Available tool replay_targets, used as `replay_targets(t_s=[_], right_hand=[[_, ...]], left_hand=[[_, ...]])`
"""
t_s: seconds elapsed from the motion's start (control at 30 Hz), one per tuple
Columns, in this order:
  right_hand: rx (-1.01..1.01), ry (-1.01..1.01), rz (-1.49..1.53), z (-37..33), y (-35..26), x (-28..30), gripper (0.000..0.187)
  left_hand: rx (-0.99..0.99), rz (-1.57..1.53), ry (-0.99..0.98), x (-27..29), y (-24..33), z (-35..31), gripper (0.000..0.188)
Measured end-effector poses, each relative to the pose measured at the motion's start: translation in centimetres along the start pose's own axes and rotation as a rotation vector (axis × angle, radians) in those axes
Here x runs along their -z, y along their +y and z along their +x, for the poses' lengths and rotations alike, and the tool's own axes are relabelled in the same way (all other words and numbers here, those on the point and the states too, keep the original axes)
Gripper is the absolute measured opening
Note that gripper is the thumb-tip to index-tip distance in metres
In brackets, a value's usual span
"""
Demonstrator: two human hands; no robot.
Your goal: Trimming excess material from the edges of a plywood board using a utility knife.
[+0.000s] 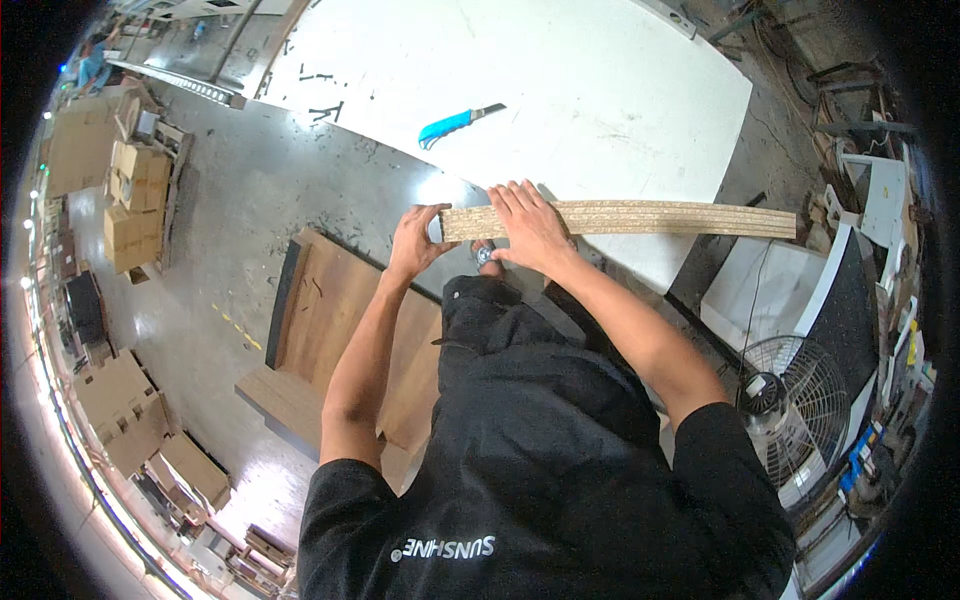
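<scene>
A stack of long particleboard strips [680, 218], raw speckled edges facing up, lies crosswise in front of me and reaches right past the table's edge. My left hand [412, 243] grips its left end, fingers on the far side and thumb on the near side. Close to that end, my right hand [532, 232] spans the stack, with the fingers over the far edge and the thumb at the near one. Beyond the stack, a blue-handled knife [447, 128] rests on the white tabletop [620, 120], its blade pointing right.
Small dark scraps [325, 112] lie along the table's left edge. At my left stands a wood-grain panel piece [340, 310] with a dark edge. A caged floor fan [795, 405] is at my right. Cardboard boxes [135, 235] are stacked far left.
</scene>
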State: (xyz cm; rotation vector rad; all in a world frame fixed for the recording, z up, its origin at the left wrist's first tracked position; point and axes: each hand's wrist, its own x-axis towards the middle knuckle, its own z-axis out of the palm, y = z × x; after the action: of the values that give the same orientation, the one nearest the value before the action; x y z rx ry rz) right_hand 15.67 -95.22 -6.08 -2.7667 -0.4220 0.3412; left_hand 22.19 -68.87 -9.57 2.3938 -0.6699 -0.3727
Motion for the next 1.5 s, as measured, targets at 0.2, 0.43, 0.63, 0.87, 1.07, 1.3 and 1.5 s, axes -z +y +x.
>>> replay_targets(t_s=[0.2, 0.43, 0.63, 0.87, 1.07, 1.3, 1.5], right_hand=[[-0.035, 0.079, -0.134, 2.1, -1.0, -2.0, 0.069], [-0.04, 0.257, -0.116, 1.7, -0.7, -3.1, 0.038], [-0.046, 0.192, -0.125, 1.5, -0.1, -3.1, 0.057], [-0.063, 0.166, -0.132, -1.1, 3.0, -1.9, 0.064], [-0.085, 0.16, -0.122, -2.6, 5.5, -0.8, 0.068], [-0.054, 0.203, -0.124, -2.4, 6.0, -1.7, 0.068], [-0.048, 0.254, -0.1, -2.5, 6.2, -2.1, 0.05]], left_hand=[[-0.117, -0.069, -0.017, 0.7, -1.2, 1.0, 0.069], [0.009, 0.128, -0.279, 5.2, -4.6, 8.0, 0.062], [-0.105, 0.38, 0.045, 2.6, -1.9, 18.1, 0.057], [-0.026, 0.337, -0.137, 0.1, -3.5, 16.9, 0.046], [0.334, -0.788, -0.072, -1.5, -2.8, 6.1, 0.039], [0.523, -0.974, 0.17, -5.7, 4.6, 1.2, 0.057], [0.48, -0.695, 0.148, -6.7, 8.2, 2.7, 0.06]])
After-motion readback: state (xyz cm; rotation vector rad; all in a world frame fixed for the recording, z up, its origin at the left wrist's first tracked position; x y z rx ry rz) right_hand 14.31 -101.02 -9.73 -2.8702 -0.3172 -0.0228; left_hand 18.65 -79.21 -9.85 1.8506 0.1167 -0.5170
